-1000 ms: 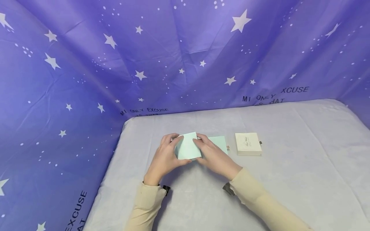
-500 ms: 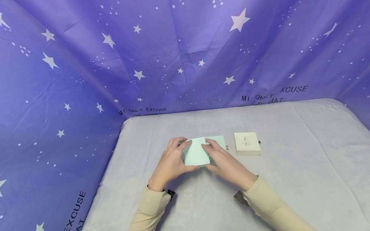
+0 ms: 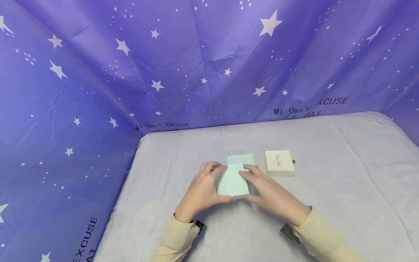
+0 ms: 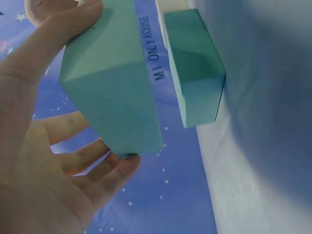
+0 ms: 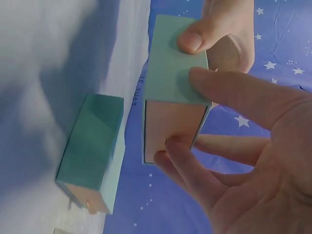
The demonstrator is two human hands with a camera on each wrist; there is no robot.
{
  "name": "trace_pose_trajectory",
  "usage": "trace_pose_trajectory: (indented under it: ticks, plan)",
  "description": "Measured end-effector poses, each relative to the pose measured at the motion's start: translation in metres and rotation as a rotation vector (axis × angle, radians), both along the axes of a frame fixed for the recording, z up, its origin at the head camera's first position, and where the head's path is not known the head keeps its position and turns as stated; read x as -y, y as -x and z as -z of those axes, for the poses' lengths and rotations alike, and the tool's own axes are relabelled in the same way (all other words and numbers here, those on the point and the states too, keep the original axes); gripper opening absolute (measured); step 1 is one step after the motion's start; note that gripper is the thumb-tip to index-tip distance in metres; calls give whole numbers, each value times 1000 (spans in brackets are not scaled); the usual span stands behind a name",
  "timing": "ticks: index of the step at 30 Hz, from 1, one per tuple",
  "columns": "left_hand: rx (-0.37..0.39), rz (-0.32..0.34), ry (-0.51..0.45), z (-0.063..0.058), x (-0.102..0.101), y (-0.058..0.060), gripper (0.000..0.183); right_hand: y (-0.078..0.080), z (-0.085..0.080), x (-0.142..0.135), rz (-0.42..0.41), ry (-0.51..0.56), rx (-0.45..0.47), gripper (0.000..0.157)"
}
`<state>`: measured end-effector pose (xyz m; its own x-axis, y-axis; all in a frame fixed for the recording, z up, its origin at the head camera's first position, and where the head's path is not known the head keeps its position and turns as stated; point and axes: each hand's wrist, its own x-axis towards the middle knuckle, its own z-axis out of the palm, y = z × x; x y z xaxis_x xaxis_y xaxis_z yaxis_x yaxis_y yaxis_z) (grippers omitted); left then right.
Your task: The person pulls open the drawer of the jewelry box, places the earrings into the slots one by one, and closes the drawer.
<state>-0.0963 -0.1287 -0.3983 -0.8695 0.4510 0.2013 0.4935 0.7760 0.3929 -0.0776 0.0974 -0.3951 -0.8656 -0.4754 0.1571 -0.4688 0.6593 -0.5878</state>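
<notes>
Both hands hold a mint-green drawer box [image 3: 233, 181] off the table. My left hand [image 3: 203, 188] grips its left side in the head view, with the thumb [image 4: 73, 24] on one face and fingertips at another edge in the left wrist view. My right hand [image 3: 270, 191] grips the opposite side; in the right wrist view its fingers touch the box's pinkish drawer end [image 5: 168, 122], which sits flush in the sleeve. Behind the held box, a second mint-green drawer box [image 3: 241, 159] lies on the table, with a small pinkish pull tab [image 5: 89, 204] on its end.
A cream box [image 3: 279, 162] with dark lettering and a dark tab lies to the right of the mint boxes. The table [image 3: 337, 189] wears a pale grey cloth. A purple star-printed curtain [image 3: 196, 65] hangs along its back and left sides.
Both hands have carried the held mint box to the right and nearer to me. More of the mint box on the table now shows behind it. The cream box stays put.
</notes>
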Motion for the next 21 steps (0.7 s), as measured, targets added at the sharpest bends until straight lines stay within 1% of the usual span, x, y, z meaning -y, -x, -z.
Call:
trace_pose_trajectory:
  ticks: [5,10,15,21]
  plan:
    - [13,7,28,3,-8,-3,86,-5,0,-9,4,-30,19,64]
    - [6,33,58,9,-14,-8,88,-12,3,-18,7,-43,8,63]
    - [-5,40,78,14,-18,-12,89,-15,6,-25,-11,-54,18,63]
    - [13,49,81,19,-22,-17,91,-19,8,-31,-36,-59,17,63]
